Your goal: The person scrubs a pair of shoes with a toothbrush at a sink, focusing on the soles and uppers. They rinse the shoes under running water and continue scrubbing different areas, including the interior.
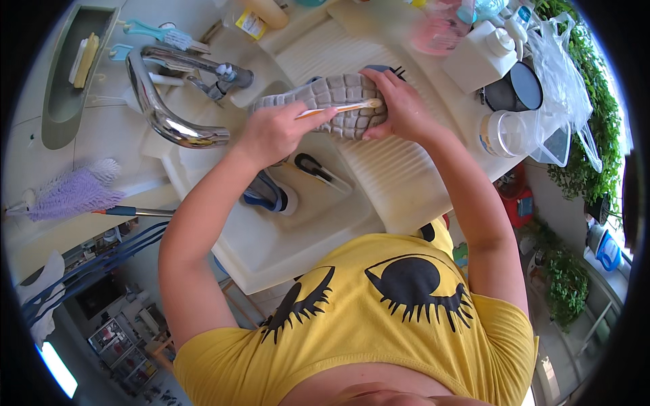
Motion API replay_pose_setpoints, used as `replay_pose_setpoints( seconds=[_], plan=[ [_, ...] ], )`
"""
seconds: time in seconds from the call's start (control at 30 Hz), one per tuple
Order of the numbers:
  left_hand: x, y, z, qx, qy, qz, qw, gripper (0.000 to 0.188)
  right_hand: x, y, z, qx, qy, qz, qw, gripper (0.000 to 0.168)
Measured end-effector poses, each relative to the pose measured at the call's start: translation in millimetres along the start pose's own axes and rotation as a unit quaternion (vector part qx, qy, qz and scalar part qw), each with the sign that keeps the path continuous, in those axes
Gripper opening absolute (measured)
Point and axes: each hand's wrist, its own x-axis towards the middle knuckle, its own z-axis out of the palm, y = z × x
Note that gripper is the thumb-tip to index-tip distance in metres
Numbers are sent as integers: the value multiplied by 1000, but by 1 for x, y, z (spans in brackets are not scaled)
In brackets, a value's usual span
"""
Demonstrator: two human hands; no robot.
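Note:
My right hand grips one end of a shoe, its grey blocky sole facing up at me. The upper is mostly hidden beneath. Between the fingers of my left hand is an orange-and-white toothbrush. Its head lies against the sole, close to my right hand. Below, in the pale sink basin, sits a second shoe with a blue-lined opening. Beside that shoe lies a scrub brush with a black-and-white handle.
A chrome faucet arches over the basin's left side. Right of the basin is a ribbed washboard. Several containers, including a white jug and a clear jar, stand on the right ledge. A purple duster hangs at left.

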Motion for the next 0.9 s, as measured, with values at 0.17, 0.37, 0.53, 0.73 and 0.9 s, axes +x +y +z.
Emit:
replay_pose_setpoints(
  seconds=[0.17, 0.37, 0.53, 0.73, 0.9],
  plan=[
    [-23, -17, -17, 9, -13, -12, 1000, 56, -2, -1, -3, -13, 4, 1, 1000, 99],
    [-3, -6, -4, 9, -7, 3, 1000, 56, 0, 0, 3, -4, 14, -10, 1000, 100],
    [-19, -18, -22, 28, -39, -12, 999, 59, 0, 1, 0, -3, 16, -16, 1000, 100],
    [-10, -15, -9, 38, -22, -2, 999, 59, 1, 0, 3, -5, 20, -8, 1000, 100],
    [-5, -16, -13, 24, -25, 11, 999, 60, 0, -2, -1, -18, 16, -2, 1000, 99]
  ],
)
